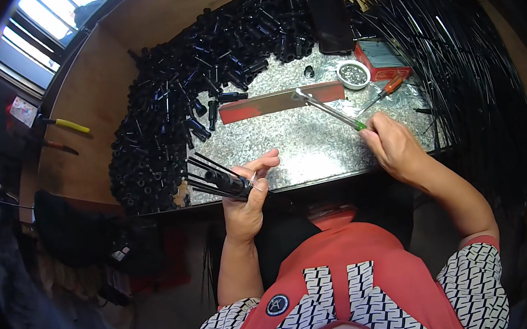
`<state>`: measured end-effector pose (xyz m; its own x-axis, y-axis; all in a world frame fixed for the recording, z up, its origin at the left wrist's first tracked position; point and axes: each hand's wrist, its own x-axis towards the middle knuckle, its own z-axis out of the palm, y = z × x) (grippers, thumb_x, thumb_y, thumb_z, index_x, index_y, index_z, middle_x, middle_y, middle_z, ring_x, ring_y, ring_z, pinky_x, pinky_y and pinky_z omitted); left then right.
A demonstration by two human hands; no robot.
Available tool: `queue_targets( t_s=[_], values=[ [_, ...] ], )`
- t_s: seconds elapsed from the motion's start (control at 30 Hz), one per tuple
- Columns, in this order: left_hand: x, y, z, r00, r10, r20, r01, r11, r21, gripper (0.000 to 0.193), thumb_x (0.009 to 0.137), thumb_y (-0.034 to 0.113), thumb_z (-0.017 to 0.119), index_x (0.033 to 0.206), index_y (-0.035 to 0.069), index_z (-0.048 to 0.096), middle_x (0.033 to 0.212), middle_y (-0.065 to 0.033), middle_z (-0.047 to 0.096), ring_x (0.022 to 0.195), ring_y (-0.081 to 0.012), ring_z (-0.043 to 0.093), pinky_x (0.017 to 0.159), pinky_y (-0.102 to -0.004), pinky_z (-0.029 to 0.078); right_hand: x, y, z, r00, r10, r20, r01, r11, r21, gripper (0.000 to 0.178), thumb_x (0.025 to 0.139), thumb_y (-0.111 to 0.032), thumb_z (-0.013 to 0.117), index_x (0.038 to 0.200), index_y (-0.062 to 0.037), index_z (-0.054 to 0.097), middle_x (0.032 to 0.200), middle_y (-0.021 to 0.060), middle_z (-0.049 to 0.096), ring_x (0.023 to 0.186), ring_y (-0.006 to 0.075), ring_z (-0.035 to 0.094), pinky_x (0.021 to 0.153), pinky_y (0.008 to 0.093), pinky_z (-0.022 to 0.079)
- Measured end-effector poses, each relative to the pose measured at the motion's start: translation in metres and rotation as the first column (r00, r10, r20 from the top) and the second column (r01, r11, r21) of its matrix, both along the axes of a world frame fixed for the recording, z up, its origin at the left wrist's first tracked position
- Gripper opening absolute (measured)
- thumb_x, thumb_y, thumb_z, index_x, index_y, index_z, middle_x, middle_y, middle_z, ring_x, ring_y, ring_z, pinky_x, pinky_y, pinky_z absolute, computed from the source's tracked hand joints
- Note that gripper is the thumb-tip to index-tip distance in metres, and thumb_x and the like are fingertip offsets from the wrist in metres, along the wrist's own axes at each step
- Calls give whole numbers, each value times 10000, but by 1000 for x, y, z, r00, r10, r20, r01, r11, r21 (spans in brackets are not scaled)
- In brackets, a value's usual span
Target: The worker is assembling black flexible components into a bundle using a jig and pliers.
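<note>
My left hand [249, 197], near the front edge of the worktop, is closed round a black tubular part [227, 182] with several thin black rods [198, 182] pointing left from it. A small shiny bit shows by the thumb, too small to name. On the right, my right hand [393, 144] grips a slim tool [329, 108] with a metal shaft, a pale tip and a green collar. The tip hovers over or touches a long red-edged strip [270, 104]; I cannot tell which. Fingers hide the tool's handle.
Black tubular parts [162, 104] are heaped left and back; thin black rods [457, 63] are piled right. A phone [329, 18], a red box [382, 58], a white dish [353, 74] of small metal pieces and an orange-handled screwdriver [390, 87] lie at the back right.
</note>
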<state>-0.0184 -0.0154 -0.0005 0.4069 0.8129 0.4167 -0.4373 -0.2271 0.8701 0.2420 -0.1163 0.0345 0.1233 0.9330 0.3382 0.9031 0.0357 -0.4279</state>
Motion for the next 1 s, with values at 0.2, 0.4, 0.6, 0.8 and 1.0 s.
queue_targets(
  t_s=[0.2,0.4,0.6,0.8,1.0],
  values=[
    [-8,-1,-12,983,-184,3,182,971,-155,208,874,-47,598,909,76,434,661,-47,513,564,-133,538,573,-266,485,-14,-7,40,988,153,-13,-154,984,-94,315,744,-125,766,859,-20,492,864,145,547,779,315,574,679,416,468],
    [4,-2,-15,965,-243,96,254,959,-126,833,590,92,905,1116,92,259,557,34,424,490,-72,447,484,-202,378,-22,-4,39,772,-88,629,-186,916,356,313,768,-164,683,1011,-2,570,1301,141,483,1307,368,416,1127,613,164],
    [9,-7,-26,994,-73,-77,64,991,-118,904,548,380,883,1155,46,302,633,38,490,558,-56,467,576,-174,385,-27,-8,40,783,13,622,-239,930,280,323,769,-157,660,1034,6,575,1289,154,475,1298,361,420,1124,619,168],
    [2,1,-33,965,-239,-104,227,966,-122,844,539,408,862,1120,20,389,635,58,463,553,-38,440,515,-182,321,-18,-23,29,844,275,460,-248,961,-118,242,772,-187,672,884,-32,523,1034,156,569,973,312,583,812,433,469],
    [0,4,-32,915,-395,86,404,888,-217,761,520,326,891,1086,-5,505,727,49,529,631,-37,461,552,-183,343,-26,-34,9,846,476,-239,-528,808,-260,189,887,-172,626,826,-39,507,690,85,615,588,230,634,496,346,478]
  ],
)
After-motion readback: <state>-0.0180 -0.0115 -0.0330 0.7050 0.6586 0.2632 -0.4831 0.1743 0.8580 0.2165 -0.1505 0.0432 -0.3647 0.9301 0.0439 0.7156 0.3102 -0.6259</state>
